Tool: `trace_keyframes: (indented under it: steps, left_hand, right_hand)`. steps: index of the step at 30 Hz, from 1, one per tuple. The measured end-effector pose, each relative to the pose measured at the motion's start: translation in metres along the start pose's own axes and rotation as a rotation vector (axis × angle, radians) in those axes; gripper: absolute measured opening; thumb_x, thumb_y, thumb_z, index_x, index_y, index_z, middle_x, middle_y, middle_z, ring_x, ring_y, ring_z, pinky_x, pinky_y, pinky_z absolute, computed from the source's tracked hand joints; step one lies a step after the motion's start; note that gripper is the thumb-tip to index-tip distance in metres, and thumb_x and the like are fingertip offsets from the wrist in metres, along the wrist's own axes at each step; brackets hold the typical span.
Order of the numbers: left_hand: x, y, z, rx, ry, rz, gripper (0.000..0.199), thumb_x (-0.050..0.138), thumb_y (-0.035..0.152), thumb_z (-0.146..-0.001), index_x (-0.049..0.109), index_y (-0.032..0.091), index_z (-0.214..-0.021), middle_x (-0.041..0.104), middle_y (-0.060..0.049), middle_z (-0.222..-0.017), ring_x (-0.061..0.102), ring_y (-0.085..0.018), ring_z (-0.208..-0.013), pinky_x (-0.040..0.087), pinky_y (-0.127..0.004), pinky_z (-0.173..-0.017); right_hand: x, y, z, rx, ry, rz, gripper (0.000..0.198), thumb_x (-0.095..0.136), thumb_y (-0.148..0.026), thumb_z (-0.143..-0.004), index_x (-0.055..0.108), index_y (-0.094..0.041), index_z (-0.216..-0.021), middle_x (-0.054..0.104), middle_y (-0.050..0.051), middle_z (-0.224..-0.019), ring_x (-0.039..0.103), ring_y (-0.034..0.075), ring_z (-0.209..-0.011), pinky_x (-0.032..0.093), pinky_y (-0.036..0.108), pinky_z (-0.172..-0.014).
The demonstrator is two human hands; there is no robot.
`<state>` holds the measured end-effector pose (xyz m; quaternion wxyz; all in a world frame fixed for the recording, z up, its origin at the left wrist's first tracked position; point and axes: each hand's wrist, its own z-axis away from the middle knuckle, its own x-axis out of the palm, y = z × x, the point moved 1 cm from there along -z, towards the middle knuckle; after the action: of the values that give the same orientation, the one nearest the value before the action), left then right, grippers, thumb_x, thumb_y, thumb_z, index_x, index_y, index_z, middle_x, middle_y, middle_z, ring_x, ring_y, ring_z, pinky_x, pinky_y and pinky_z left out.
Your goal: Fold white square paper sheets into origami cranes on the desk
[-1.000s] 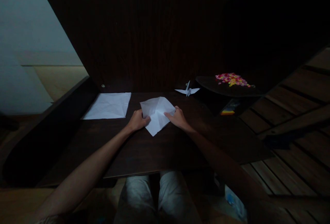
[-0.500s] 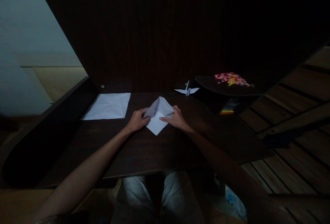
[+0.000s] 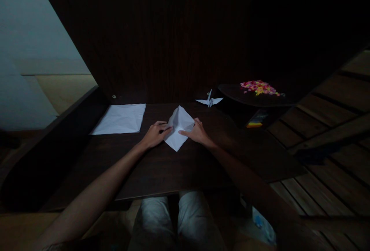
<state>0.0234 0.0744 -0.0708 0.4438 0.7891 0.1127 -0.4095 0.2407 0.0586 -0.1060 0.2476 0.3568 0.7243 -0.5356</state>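
Paper: a white sheet (image 3: 177,143), partly folded, sits at the middle of the dark desk (image 3: 162,172), between the two hands; one corner points toward the person, and the far part rises in creased flaps.
Left hand: the left hand (image 3: 154,134) is partly closed, thumb and fingers at the sheet's left edge, seemingly pinching it.
Right hand: the right hand (image 3: 199,132) is partly closed too, its thumb laid over the paper and its fingers around the right edge.
Folding: this looks like the middle of a fold, with both sides being guided inward along creases.
Next press: the move seems to call for bringing the raised flaps together evenly, then flattening them; uneven sides could skew the crease.
Stack: more white paper (image 3: 120,119) lies flat to the left, apart from the hands.
Bird: a folded paper bird (image 3: 211,102) stands behind the right hand, near the shelf (image 3: 229,92).
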Motion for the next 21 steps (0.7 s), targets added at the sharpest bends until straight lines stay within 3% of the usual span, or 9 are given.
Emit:
trace_keyframes:
  steps: [3,5,10,14,17,21]
  left_hand:
    - [-0.002,-0.001,0.0,0.071,-0.062,-0.051,0.028,0.051,0.04,-0.083,0.073,0.022,-0.085,0.071,-0.005,-0.1,0.053,-0.026,-0.114,0.04,-0.04,-0.1]
    - [-0.002,-0.002,0.001,0.032,-0.049,-0.064,0.029,0.052,0.04,-0.083,0.072,0.02,-0.079,0.071,-0.008,-0.098,0.055,-0.027,-0.11,0.042,-0.039,-0.099]
    - [-0.004,-0.008,0.001,-0.203,0.176,0.01,0.04,0.053,0.044,-0.081,0.067,0.012,-0.1,0.066,-0.015,-0.109,0.063,-0.027,-0.098,0.048,-0.038,-0.089]
    - [-0.002,-0.019,-0.002,-0.292,0.307,0.032,0.043,0.064,0.029,-0.071,0.062,0.01,-0.109,0.068,-0.013,-0.106,0.064,-0.027,-0.096,0.051,-0.036,-0.085]
    - [0.0,-0.022,-0.004,-0.328,0.295,0.017,0.044,0.067,0.021,-0.064,0.062,0.011,-0.106,0.069,-0.011,-0.101,0.066,-0.026,-0.091,0.052,-0.034,-0.083]
    - [0.002,-0.016,-0.003,-0.332,0.245,0.088,0.038,0.065,0.023,-0.066,0.065,0.01,-0.102,0.07,-0.01,-0.098,0.066,-0.026,-0.088,0.053,-0.036,-0.08]
  right_hand:
    - [-0.002,-0.003,0.001,0.043,-0.007,0.01,0.056,0.076,-0.047,-0.061,0.06,-0.016,-0.104,0.056,0.01,-0.102,0.05,0.026,-0.103,0.04,0.043,-0.093]
    - [-0.004,-0.006,0.001,0.047,-0.009,0.014,0.056,0.076,-0.046,-0.06,0.06,-0.016,-0.104,0.056,0.01,-0.102,0.05,0.026,-0.103,0.04,0.042,-0.093]
    - [-0.009,-0.009,0.002,0.044,-0.024,0.019,0.052,0.076,-0.045,-0.06,0.062,-0.014,-0.1,0.057,0.011,-0.098,0.051,0.026,-0.1,0.041,0.04,-0.09]
    - [-0.011,-0.012,0.002,-0.05,-0.038,0.001,0.04,0.076,-0.044,-0.063,0.065,-0.019,-0.091,0.06,0.008,-0.097,0.051,0.025,-0.097,0.04,0.041,-0.088]
    - [-0.012,-0.014,0.003,-0.123,-0.067,-0.013,0.024,0.074,-0.041,-0.067,0.066,-0.022,-0.079,0.064,0.005,-0.098,0.05,0.025,-0.097,0.037,0.042,-0.088]
    - [-0.013,-0.014,0.003,-0.116,-0.068,-0.013,0.024,0.074,-0.042,-0.067,0.066,-0.021,-0.078,0.065,0.004,-0.1,0.05,0.025,-0.098,0.036,0.042,-0.088]
